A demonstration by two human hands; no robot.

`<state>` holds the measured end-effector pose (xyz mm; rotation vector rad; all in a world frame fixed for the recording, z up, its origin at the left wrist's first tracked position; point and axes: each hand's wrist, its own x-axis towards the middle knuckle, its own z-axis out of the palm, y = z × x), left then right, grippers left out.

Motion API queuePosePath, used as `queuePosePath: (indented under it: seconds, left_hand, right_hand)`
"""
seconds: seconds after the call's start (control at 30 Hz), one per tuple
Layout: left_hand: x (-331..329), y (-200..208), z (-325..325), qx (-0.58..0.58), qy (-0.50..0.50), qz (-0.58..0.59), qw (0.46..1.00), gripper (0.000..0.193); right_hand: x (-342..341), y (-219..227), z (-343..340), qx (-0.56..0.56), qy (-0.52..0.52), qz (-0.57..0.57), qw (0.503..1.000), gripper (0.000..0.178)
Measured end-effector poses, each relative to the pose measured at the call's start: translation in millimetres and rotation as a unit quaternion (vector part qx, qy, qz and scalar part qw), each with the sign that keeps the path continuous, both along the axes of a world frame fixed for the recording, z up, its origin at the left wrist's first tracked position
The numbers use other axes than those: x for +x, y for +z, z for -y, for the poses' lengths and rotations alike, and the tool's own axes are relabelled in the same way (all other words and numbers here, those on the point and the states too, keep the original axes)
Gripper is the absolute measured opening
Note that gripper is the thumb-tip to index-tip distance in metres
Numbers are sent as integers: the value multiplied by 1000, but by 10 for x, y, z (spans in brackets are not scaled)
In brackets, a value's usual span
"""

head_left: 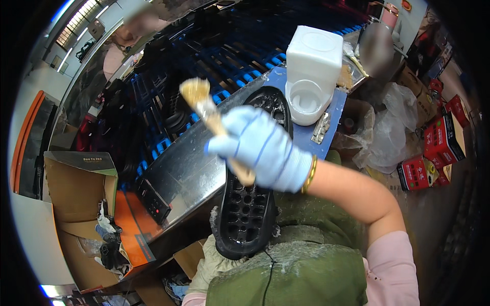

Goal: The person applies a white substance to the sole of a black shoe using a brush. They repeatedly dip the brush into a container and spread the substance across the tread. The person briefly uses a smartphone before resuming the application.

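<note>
In my right hand (260,145), gloved in pale blue with darker stripes, is a paintbrush (204,104) with a wooden handle. Its bristles point up and to the left, above the work. Below it lies a black shoe sole (245,219), its hollowed side with rows of cavities facing up and looking wet in places. My left hand (217,262), in an off-white glove, grips the sole's near end from below; most of its fingers are hidden. At the sole's far end stands a white plastic container (314,58) with a round opening low on its front.
The container stands on a blue board (326,135). A conveyor of blue rollers (224,64) runs behind a metal ledge (191,166). An open cardboard box (76,204) is at left, near a black device (152,201). Red boxes (441,140) and clear plastic bags (390,127) lie at right.
</note>
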<state>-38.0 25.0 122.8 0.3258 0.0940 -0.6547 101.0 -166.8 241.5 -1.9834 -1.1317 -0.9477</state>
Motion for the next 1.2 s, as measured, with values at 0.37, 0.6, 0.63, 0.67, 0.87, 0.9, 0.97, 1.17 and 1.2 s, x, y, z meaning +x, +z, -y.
queuePosePath:
  seconds: [0.37, 0.6, 0.63, 0.67, 0.87, 0.9, 0.97, 1.17, 1.2]
  left_hand:
    - [-72, 48, -92, -10, 12, 8, 1000, 54]
    - [-99, 27, -215, -28, 50, 16, 998, 55]
    - [-101, 30, -224, -32, 54, 17, 998, 55]
    - [-92, 29, -244, -29, 57, 18, 998, 55]
    - [32, 76, -252, -22, 71, 23, 997, 55]
    - [101, 77, -219, -22, 69, 27, 997, 56]
    - [242, 125, -177, -14, 65, 34, 997, 56]
    - [619, 231, -68, 2, 73, 56, 996, 57]
    - [683, 248, -32, 4, 69, 59, 996, 57]
  right_hand:
    - [1150, -34, 1097, 144, -145, 22, 979, 31]
    - [887, 249, 1035, 79, -100, 29, 991, 23]
    - [841, 271, 1023, 69, -109, 21, 991, 20]
    - [834, 259, 1015, 82, -98, 9, 992, 20]
    - [663, 38, 852, 140, 5, -120, 983, 31]
    - [600, 51, 812, 136, 16, -139, 981, 34]
    - [495, 165, 709, 160, 50, -160, 973, 44]
    - [456, 540, 334, 121, 71, -315, 939, 32]
    - [463, 603, 300, 139, 111, -385, 905, 38]
